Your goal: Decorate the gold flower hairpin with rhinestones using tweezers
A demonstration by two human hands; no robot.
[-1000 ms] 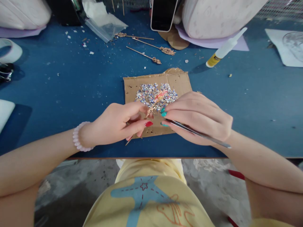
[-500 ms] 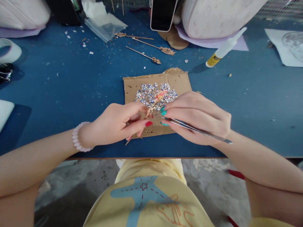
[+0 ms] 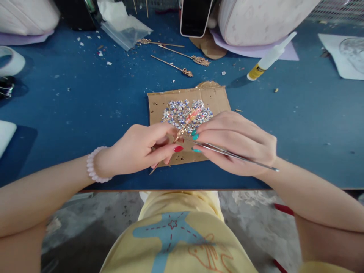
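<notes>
My left hand (image 3: 150, 144) pinches a gold hairpin (image 3: 182, 132) whose thin stick pokes out below the fingers. The ornamented end, with a pink and orange part, points up and away over a heap of small blue, white and silver rhinestones (image 3: 176, 110). My right hand (image 3: 236, 142) is closed on slim metal tweezers (image 3: 236, 156), held like a pen. Their tips are close to the hairpin just below its ornament; whether they touch it I cannot tell. Beneath both hands lies a piece of cardboard (image 3: 157, 99) that bears the rhinestones.
Several gold hairpins (image 3: 200, 60) lie farther back. A glue bottle (image 3: 260, 67) stands tilted in view at the right, a phone (image 3: 196, 17) and a plastic bag (image 3: 126, 32) at the back. A tape roll (image 3: 13, 62) is at the far left.
The hairpin has turned slightly in my left fingers. The tweezers have shifted a little and rolled in my right hand. Everything else stays as it was.
</notes>
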